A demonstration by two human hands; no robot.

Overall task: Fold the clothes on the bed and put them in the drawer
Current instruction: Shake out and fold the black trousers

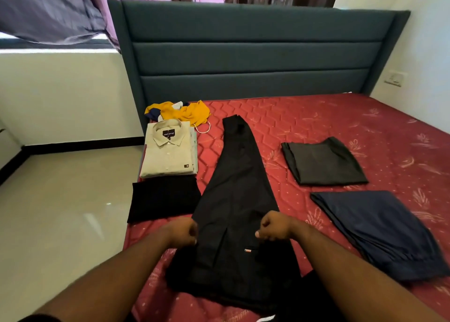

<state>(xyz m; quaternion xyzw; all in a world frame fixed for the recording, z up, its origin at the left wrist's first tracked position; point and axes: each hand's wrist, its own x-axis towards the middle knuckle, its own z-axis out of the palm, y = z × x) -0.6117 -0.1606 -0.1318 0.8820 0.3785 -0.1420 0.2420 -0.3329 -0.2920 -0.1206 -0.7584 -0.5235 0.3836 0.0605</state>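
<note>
Black trousers (237,187) lie lengthwise down the middle of the red mattress (328,117), legs together and pointing toward the headboard. My left hand (185,231) grips the left edge of the trousers near the seat. My right hand (274,225) grips their right edge at the same height. A folded beige shirt (168,151) sits on the left edge of the bed, with a folded black garment (163,198) just in front of it. A crumpled yellow garment (180,112) lies behind the shirt. No drawer is in view.
Folded dark grey trousers (323,161) and a folded navy garment (379,231) lie on the right half of the bed. A teal padded headboard (255,53) stands behind. The tiled floor (60,212) is on the left, and a wall socket (394,78) on the right.
</note>
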